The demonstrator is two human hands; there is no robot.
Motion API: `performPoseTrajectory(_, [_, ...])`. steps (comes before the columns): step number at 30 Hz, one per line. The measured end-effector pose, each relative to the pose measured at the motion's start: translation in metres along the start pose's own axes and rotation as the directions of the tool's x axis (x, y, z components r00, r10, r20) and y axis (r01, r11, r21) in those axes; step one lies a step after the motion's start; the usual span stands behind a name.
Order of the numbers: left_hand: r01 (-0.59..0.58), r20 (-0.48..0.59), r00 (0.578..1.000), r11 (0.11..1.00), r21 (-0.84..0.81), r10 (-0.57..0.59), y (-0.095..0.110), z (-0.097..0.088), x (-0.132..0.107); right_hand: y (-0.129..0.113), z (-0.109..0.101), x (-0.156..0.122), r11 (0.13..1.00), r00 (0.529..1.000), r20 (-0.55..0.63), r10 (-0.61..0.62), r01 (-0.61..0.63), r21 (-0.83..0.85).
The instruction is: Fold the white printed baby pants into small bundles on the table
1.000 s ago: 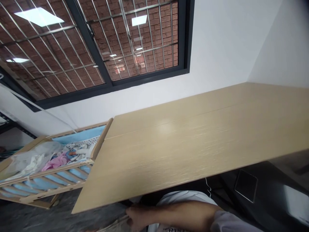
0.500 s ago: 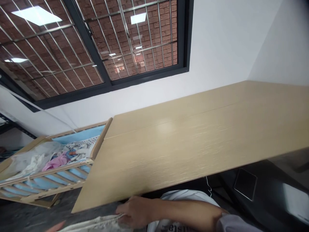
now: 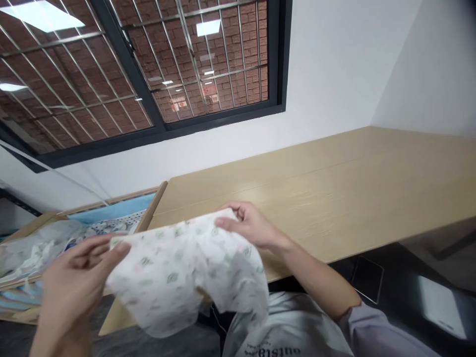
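A small white garment (image 3: 182, 270) with a faint leaf print hangs spread between my two hands above the near edge of the light wooden table (image 3: 334, 198). My left hand (image 3: 74, 277) pinches its left corner between thumb and fingers. My right hand (image 3: 249, 225) grips its upper right edge with curled fingers. The cloth droops down towards my lap and hides part of the table's front edge.
A wooden crib (image 3: 55, 238) with blue lining and a heap of baby clothes stands against the table's left end. A barred window (image 3: 141, 69) fills the wall behind. A dark floor lies under the table at right.
Both hands have come up from below the table edge, lifting the white garment into view and spreading it. The camera has tilted slightly.
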State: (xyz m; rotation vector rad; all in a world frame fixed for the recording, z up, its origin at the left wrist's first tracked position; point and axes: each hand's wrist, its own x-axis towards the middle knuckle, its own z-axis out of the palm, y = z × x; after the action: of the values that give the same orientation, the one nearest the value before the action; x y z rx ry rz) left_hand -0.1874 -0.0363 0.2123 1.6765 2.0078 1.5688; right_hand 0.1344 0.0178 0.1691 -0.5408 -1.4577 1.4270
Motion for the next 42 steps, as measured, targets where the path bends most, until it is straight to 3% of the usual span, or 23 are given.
performPoseTrajectory(1, [0.046, 0.066, 0.997, 0.99, -0.13, -0.037, 0.016, 0.017, 0.008, -0.007, -0.014, 0.005, 1.0, 1.0, -0.031, 0.006, -0.006, -0.001])
performPoseTrajectory(3, [0.061, 0.196, 0.981, 0.959, -0.278, -0.005, 0.038, 0.049, 0.023, -0.015, -0.044, 0.016, 0.998, 0.996, -0.074, 0.048, -0.05, -0.03])
performPoseTrajectory(5, [0.044, 0.298, 0.953, 0.948, -0.314, 0.054, 0.044, 0.079, 0.036, -0.016, -0.074, 0.025, 0.988, 0.989, -0.086, 0.121, -0.128, -0.086])
performPoseTrajectory(9, [0.013, 0.461, 0.881, 0.967, -0.253, 0.108, 0.025, 0.143, 0.06, 0.005, -0.131, 0.048, 0.923, 0.975, -0.106, 0.197, -0.221, -0.314])
performPoseTrajectory(13, [-0.147, 0.493, 0.853, 0.985, -0.091, 0.173, 0.0, 0.208, 0.08, 0.048, -0.173, 0.078, 0.825, 0.956, -0.219, 0.196, -0.281, -0.49])
performPoseTrajectory(16, [-0.18, 0.495, 0.856, 0.984, 0.013, 0.15, -0.015, 0.248, 0.093, 0.082, -0.193, 0.101, 0.719, 0.937, -0.303, 0.176, -0.332, -0.61])
performPoseTrajectory(20, [-0.142, 0.525, 0.849, 0.984, 0.112, 0.063, -0.037, 0.285, 0.1, 0.118, -0.205, 0.126, 0.593, 0.927, -0.339, 0.158, -0.364, -0.718])
performPoseTrajectory(27, [-0.109, 0.49, 0.871, 0.956, 0.272, -0.04, -0.067, 0.324, 0.089, 0.158, -0.207, 0.148, 0.444, 0.891, -0.435, 0.127, -0.443, -0.779])
performPoseTrajectory(31, [-0.168, 0.412, 0.911, 0.925, 0.34, 0.014, -0.073, 0.332, 0.078, 0.167, -0.209, 0.151, 0.392, 0.888, -0.449, 0.096, -0.449, -0.803])
performPoseTrajectory(33, [-0.238, 0.431, 0.899, 0.91, 0.34, 0.075, -0.075, 0.333, 0.071, 0.169, -0.211, 0.151, 0.378, 0.896, -0.436, 0.085, -0.434, -0.818])
performPoseTrajectory(36, [-0.335, 0.514, 0.847, 0.888, 0.314, 0.137, -0.078, 0.33, 0.063, 0.172, -0.216, 0.148, 0.38, 0.911, -0.406, 0.075, -0.403, -0.833])
performPoseTrajectory(42, [-0.391, 0.569, 0.808, 0.862, 0.322, 0.153, -0.074, 0.321, 0.058, 0.176, -0.227, 0.136, 0.467, 0.929, -0.363, 0.07, -0.352, -0.811])
